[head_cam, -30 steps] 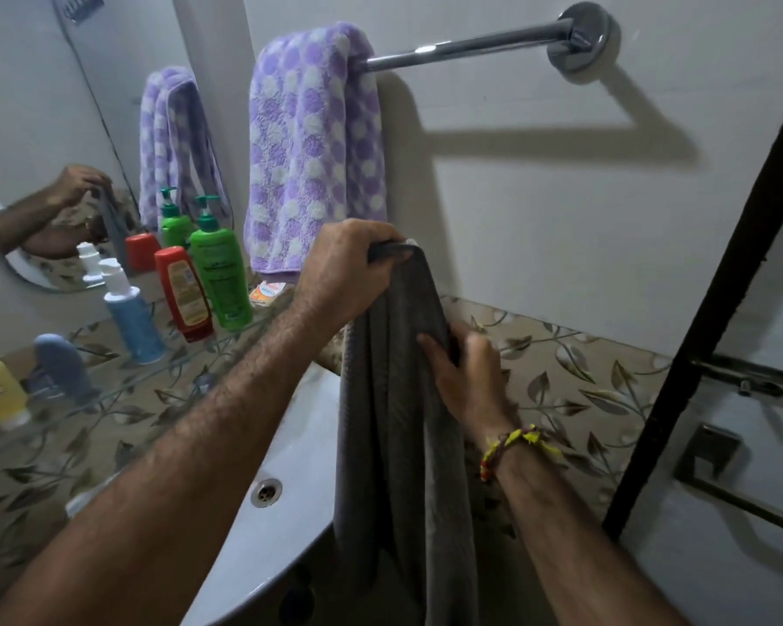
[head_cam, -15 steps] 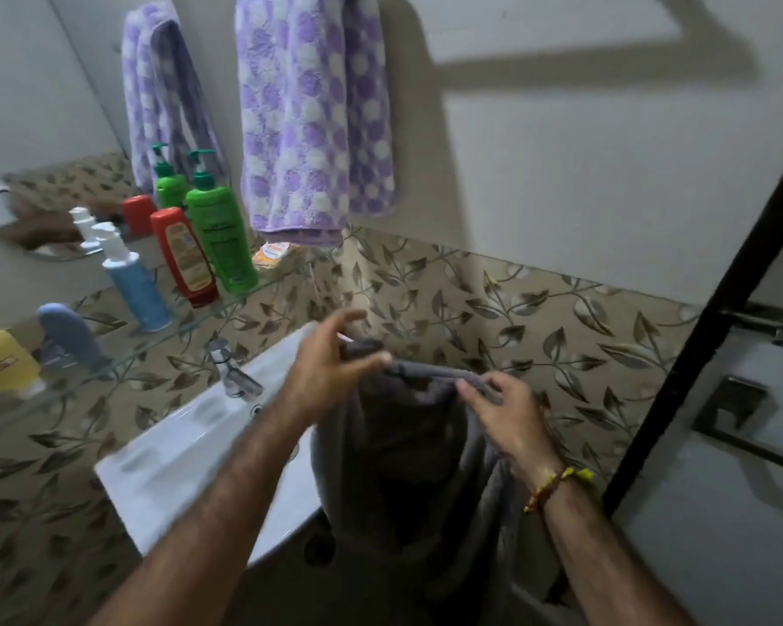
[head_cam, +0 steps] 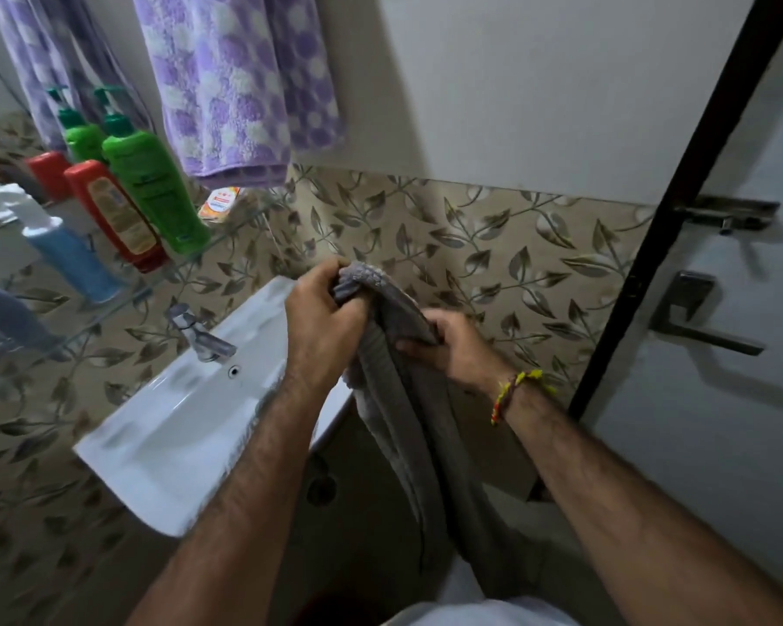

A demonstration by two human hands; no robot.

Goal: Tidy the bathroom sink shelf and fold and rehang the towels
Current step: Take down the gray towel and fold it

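A grey towel (head_cam: pixel 419 426) hangs in long folds in front of me, beside the right end of the white sink (head_cam: pixel 177 413). My left hand (head_cam: pixel 324 320) grips its bunched top end. My right hand (head_cam: pixel 455 350) holds the towel's edge just below and to the right, fingers curled around the cloth. A purple and white checked towel (head_cam: pixel 240 79) hangs on the wall above. On the glass shelf (head_cam: pixel 227 239) stand a green pump bottle (head_cam: pixel 152 187), a red bottle (head_cam: pixel 118 219) and a blue bottle (head_cam: pixel 71 259).
A chrome tap (head_cam: pixel 200 336) sits at the sink's back. A small orange packet (head_cam: pixel 218 201) lies on the shelf under the purple towel. A mirror (head_cam: pixel 1 142) is at the left. A black door frame (head_cam: pixel 679 205) and a door with a handle (head_cam: pixel 697 318) stand at the right.
The grey towel came down from chest height to sink level. My hands moved closer together and now grip it at its bunched top. The view tilted downward.
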